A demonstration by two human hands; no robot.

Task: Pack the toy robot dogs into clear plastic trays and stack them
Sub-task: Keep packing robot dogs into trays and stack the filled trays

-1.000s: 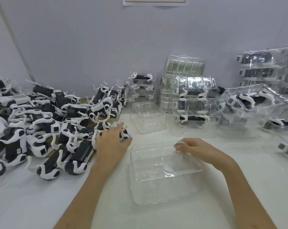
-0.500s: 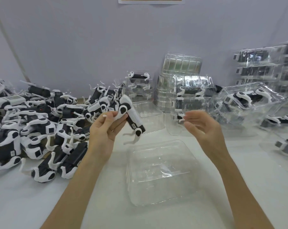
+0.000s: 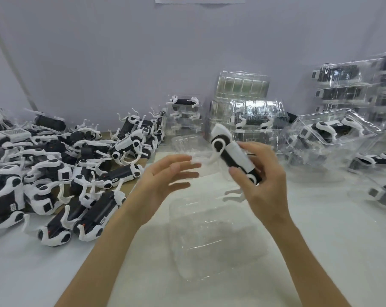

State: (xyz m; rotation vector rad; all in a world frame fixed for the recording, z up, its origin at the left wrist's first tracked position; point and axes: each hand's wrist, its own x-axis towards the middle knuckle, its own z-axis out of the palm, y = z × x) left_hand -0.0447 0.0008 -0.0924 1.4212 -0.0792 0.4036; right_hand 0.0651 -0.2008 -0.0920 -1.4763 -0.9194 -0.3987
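Observation:
My right hand [image 3: 264,185] grips a black-and-white toy robot dog [image 3: 230,151], tilted with one end up and to the left, above the table. Just left of the dog, my left hand [image 3: 165,180] hovers with its fingers spread and holds nothing. An empty clear plastic tray [image 3: 214,238] lies on the white table below both hands. A big pile of loose toy robot dogs [image 3: 61,171] covers the left side of the table.
Stacks of clear trays with packed dogs [image 3: 252,120] stand at the back centre, with more packed trays [image 3: 351,94] at the right. Another empty clear tray [image 3: 187,142] lies behind my hands. A lilac wall closes off the back.
My left hand lifted a dog out of the pile and passed it over. My right hand left the tray's rim and now grips the dog. The left hand has let go.

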